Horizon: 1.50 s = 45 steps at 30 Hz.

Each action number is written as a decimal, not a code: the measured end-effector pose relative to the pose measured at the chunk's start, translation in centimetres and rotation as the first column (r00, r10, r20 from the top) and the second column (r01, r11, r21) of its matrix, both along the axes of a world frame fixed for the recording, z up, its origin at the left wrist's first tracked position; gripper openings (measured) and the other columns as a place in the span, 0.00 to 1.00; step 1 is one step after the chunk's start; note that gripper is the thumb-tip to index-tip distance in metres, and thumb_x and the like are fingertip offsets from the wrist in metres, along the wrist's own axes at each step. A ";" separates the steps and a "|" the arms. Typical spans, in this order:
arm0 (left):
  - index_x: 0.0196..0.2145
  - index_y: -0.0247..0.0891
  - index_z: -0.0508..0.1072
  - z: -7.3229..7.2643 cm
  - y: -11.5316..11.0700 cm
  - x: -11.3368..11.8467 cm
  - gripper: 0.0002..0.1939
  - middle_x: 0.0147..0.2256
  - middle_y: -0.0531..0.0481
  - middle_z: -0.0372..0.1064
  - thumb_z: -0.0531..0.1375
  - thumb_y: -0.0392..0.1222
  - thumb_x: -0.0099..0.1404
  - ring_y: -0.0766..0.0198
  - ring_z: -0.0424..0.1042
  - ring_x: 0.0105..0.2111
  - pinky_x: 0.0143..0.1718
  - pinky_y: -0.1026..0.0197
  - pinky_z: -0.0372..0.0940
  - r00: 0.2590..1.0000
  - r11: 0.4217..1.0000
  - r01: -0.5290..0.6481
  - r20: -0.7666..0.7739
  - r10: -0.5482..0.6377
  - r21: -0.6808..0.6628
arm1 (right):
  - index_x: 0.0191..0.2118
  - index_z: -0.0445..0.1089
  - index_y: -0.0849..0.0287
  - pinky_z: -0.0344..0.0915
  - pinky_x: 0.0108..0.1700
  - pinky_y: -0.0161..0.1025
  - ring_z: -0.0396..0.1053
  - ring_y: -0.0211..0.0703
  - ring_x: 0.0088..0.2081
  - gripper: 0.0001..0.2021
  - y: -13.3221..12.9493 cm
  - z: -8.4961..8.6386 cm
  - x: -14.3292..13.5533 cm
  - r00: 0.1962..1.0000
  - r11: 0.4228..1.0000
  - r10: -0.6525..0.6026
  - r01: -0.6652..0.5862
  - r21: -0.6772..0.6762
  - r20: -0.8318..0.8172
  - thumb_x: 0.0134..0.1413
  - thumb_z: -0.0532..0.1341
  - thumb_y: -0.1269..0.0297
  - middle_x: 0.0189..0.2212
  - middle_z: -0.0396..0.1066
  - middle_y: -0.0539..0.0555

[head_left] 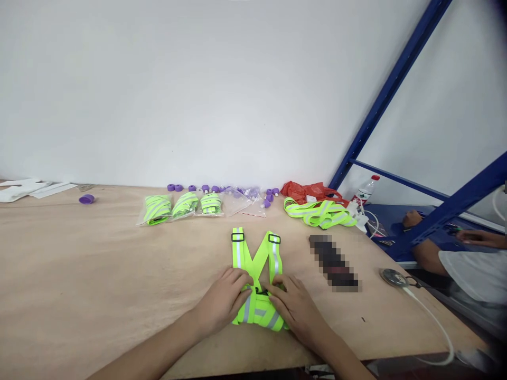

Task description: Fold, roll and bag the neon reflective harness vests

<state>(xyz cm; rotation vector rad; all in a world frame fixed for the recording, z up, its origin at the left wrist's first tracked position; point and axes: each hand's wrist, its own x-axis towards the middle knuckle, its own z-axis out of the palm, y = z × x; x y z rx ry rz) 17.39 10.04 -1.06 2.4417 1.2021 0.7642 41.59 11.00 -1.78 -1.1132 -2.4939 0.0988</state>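
Note:
A neon-yellow reflective safety vest (259, 311) made of elastic straps lies on the table in front of me, its lower part folded into a bundle. Two straps with black buckles stretch away from me from the bundle. My left hand (227, 293) grips the left side, thumb and fingers closed on the straps. On the right side my right hand (293, 303) pinches the straps in the same way. Between my fingertips a small black piece shows, partly hidden. Part of the bundle is covered by both hands.
Bagged vests (157, 209) and clear plastic bags (245, 203) lie near the wall, with several purple caps (205, 188). Loose reflective straps (320, 212) rest by a red bag (309, 191). A pixelated dark object (335, 264) and a corded round device (394, 277) lie right. A co-worker's arm (431, 258) shows beyond the blue frame.

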 end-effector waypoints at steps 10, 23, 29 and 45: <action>0.54 0.44 0.73 -0.3 -2.3 -1.0 0.23 0.57 0.42 0.69 0.63 0.55 0.65 0.43 0.66 0.58 0.60 0.36 0.59 0.983 0.997 -0.020 -0.181 0.033 0.071 | 0.39 0.73 0.59 0.65 0.39 0.39 0.70 0.44 0.35 0.13 -1.6 -0.7 -0.8 0.999 0.938 0.003 0.011 0.346 -0.040 0.68 0.51 0.73 0.33 0.73 0.56; 0.59 0.44 0.70 -1.2 -2.2 -2.0 0.34 0.63 0.38 0.63 0.70 0.52 0.57 0.39 0.62 0.63 0.62 0.34 0.58 0.977 1.000 0.025 -0.210 -0.026 -0.009 | 0.60 0.66 0.65 0.74 0.53 0.43 0.73 0.53 0.56 0.23 -4.4 -1.6 -0.1 1.000 0.959 0.019 -0.012 0.282 -0.022 0.62 0.60 0.61 0.55 0.74 0.64; 0.57 0.41 0.71 -1.3 -2.2 -1.9 0.28 0.60 0.39 0.67 0.67 0.46 0.60 0.43 0.66 0.61 0.60 0.41 0.65 0.979 0.999 0.040 -0.200 -0.032 0.036 | 0.61 0.66 0.61 0.73 0.55 0.45 0.73 0.52 0.55 0.23 -4.0 -0.6 0.5 0.998 0.989 0.058 -0.058 0.133 0.003 0.59 0.61 0.68 0.56 0.73 0.62; 0.53 0.34 0.70 -0.5 -2.3 -1.1 0.19 0.44 0.41 0.74 0.60 0.39 0.64 0.51 0.74 0.48 0.60 0.45 0.65 0.982 0.976 0.145 -0.142 -0.123 0.162 | 0.58 0.64 0.60 0.74 0.53 0.44 0.73 0.51 0.54 0.19 -4.6 -0.6 0.0 0.995 0.990 0.058 -0.047 0.133 -0.077 0.62 0.58 0.69 0.54 0.74 0.64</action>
